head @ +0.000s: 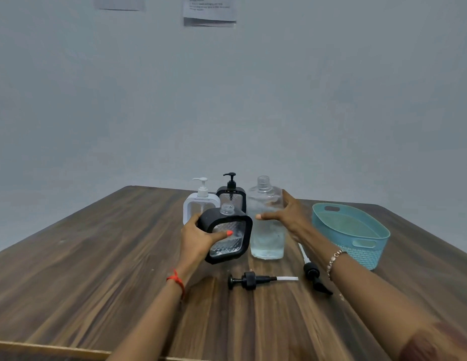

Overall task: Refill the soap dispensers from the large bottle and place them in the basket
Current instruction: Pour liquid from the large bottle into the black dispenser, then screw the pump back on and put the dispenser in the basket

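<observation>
Bottom centre: two loose pumps lie on the table (97, 269). The near pump (253, 280) lies flat, its white tube pointing right. The right pump (315, 277) sits just beside the right forearm, tube running up-frame.

Left hand (198, 238), red thread on the wrist, grips the open black dispenser (227, 233) with its thumb across the clear front panel and fingers round the left edge. The dispenser is tilted with its neck uncapped; can't tell if the base touches the table.

Right hand (287, 214), bead bracelet on the wrist, is wrapped round the large bottle (266, 230), thumb across the front, fingers behind. The bottle stands upright on the table just right of the open dispenser, cap off, partly filled with clear liquid.

Right of frame: teal basket (360, 254) on the table, apart from the bottle.

Behind the held dispenser: white dispenser (198, 204) and capped black dispenser (231, 196), side by side, both upright with pumps on.

Top of frame: papers (210, 11) on the wall.
</observation>
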Action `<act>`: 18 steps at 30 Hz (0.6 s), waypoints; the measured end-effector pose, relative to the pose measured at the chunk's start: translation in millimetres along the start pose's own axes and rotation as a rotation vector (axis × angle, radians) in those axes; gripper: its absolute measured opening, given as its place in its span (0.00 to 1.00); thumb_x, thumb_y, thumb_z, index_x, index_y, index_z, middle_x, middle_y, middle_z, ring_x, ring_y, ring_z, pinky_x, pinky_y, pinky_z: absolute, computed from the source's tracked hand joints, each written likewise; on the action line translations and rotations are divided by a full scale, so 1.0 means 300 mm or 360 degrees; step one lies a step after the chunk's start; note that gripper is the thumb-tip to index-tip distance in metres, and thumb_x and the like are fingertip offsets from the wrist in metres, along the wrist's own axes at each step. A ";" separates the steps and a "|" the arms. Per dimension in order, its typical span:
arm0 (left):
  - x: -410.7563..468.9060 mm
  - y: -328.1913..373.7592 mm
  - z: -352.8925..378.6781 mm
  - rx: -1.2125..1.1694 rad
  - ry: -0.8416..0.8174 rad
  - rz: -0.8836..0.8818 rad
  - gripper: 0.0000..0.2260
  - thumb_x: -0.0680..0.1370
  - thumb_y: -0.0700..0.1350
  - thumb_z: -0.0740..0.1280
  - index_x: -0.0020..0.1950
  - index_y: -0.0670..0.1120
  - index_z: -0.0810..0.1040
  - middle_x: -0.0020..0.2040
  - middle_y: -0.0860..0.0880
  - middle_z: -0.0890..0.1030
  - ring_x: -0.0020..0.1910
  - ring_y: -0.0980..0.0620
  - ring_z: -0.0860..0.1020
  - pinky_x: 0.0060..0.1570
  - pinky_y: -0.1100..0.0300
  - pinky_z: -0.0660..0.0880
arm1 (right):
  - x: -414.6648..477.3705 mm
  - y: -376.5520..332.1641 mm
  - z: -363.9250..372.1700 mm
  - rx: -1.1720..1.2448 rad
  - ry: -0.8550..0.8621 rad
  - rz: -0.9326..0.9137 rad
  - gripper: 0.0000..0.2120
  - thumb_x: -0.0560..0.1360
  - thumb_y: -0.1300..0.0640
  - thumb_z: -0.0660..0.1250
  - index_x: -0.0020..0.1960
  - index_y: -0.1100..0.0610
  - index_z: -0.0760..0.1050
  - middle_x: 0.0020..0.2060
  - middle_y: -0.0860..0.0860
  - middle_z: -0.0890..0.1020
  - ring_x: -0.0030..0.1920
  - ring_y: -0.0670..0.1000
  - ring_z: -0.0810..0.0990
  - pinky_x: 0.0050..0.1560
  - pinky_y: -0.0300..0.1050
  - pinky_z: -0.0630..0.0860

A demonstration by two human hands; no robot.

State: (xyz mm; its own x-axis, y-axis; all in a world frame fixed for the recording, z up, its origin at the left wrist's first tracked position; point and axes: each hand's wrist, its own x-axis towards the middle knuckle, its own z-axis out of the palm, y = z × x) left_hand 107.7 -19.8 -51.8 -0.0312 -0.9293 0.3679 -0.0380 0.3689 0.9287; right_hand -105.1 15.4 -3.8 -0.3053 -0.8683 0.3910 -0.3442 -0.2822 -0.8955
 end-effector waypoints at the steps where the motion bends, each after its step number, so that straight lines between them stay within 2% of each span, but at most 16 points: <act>1: 0.006 -0.002 -0.006 -0.0009 -0.0020 -0.0019 0.26 0.57 0.39 0.82 0.51 0.45 0.76 0.42 0.51 0.81 0.43 0.51 0.80 0.43 0.61 0.76 | 0.005 0.011 0.002 0.0035 -0.0017 0.0019 0.31 0.56 0.66 0.80 0.56 0.55 0.75 0.51 0.51 0.82 0.53 0.53 0.79 0.51 0.46 0.78; 5: 0.021 -0.007 -0.030 -0.0112 -0.0080 -0.0101 0.26 0.57 0.37 0.81 0.51 0.45 0.76 0.45 0.47 0.82 0.43 0.49 0.81 0.46 0.56 0.78 | 0.026 0.044 -0.004 0.0252 -0.0114 0.0101 0.28 0.58 0.71 0.78 0.53 0.52 0.76 0.49 0.51 0.82 0.53 0.56 0.80 0.53 0.49 0.78; 7: 0.025 -0.008 -0.041 -0.0145 -0.0113 -0.0124 0.26 0.57 0.36 0.81 0.52 0.44 0.76 0.44 0.48 0.82 0.43 0.49 0.81 0.45 0.58 0.78 | 0.035 0.057 -0.010 0.0283 -0.0137 0.0101 0.31 0.54 0.67 0.80 0.54 0.52 0.76 0.50 0.53 0.83 0.54 0.57 0.80 0.53 0.51 0.78; 10: 0.024 -0.010 -0.050 -0.0188 -0.0164 -0.0137 0.26 0.58 0.34 0.80 0.53 0.43 0.76 0.43 0.50 0.82 0.40 0.54 0.81 0.39 0.66 0.79 | 0.043 0.043 -0.033 0.0197 -0.0252 0.0100 0.40 0.49 0.57 0.82 0.60 0.56 0.74 0.53 0.55 0.82 0.57 0.59 0.79 0.53 0.50 0.79; 12: 0.020 -0.012 -0.053 -0.0215 -0.0187 -0.0147 0.25 0.59 0.33 0.79 0.52 0.44 0.76 0.42 0.51 0.82 0.38 0.57 0.81 0.35 0.69 0.78 | 0.040 0.013 -0.058 -0.0026 -0.0320 0.0104 0.45 0.54 0.58 0.82 0.68 0.58 0.67 0.60 0.56 0.77 0.61 0.58 0.76 0.53 0.43 0.76; 14: 0.018 -0.013 -0.053 -0.0238 -0.0204 -0.0155 0.25 0.59 0.33 0.79 0.52 0.43 0.76 0.42 0.51 0.82 0.39 0.56 0.81 0.34 0.70 0.77 | 0.025 -0.022 -0.072 -0.0353 -0.0111 0.0114 0.50 0.61 0.58 0.80 0.74 0.57 0.54 0.67 0.58 0.68 0.66 0.56 0.69 0.60 0.45 0.70; 15: 0.017 -0.013 -0.051 -0.0247 -0.0213 -0.0157 0.25 0.59 0.33 0.79 0.53 0.43 0.75 0.42 0.51 0.82 0.40 0.55 0.81 0.34 0.70 0.78 | 0.010 -0.035 -0.074 -0.0535 0.0081 0.0016 0.50 0.62 0.54 0.79 0.74 0.56 0.53 0.66 0.57 0.66 0.66 0.55 0.67 0.62 0.48 0.68; 16: 0.017 -0.013 -0.049 -0.0249 -0.0218 -0.0157 0.25 0.59 0.33 0.79 0.53 0.42 0.76 0.43 0.50 0.82 0.40 0.55 0.81 0.35 0.69 0.78 | -0.010 -0.043 -0.069 -0.0663 0.0275 -0.0175 0.45 0.63 0.51 0.78 0.72 0.55 0.57 0.63 0.54 0.66 0.63 0.53 0.67 0.61 0.48 0.68; 18: 0.016 -0.012 -0.047 -0.0251 -0.0221 -0.0155 0.26 0.59 0.33 0.79 0.54 0.41 0.76 0.44 0.49 0.82 0.41 0.53 0.81 0.38 0.67 0.79 | -0.060 -0.056 -0.051 -0.0719 0.0491 -0.0681 0.28 0.66 0.54 0.76 0.62 0.57 0.68 0.53 0.50 0.70 0.52 0.47 0.69 0.52 0.40 0.69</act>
State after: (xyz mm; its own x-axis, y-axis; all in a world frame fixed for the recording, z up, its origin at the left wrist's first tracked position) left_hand 121.9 -25.7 -52.8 -0.1726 -0.9454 0.2764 0.1089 0.2606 0.9593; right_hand -107.5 42.1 7.3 -0.2756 -0.5442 0.7924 -0.8061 -0.3183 -0.4990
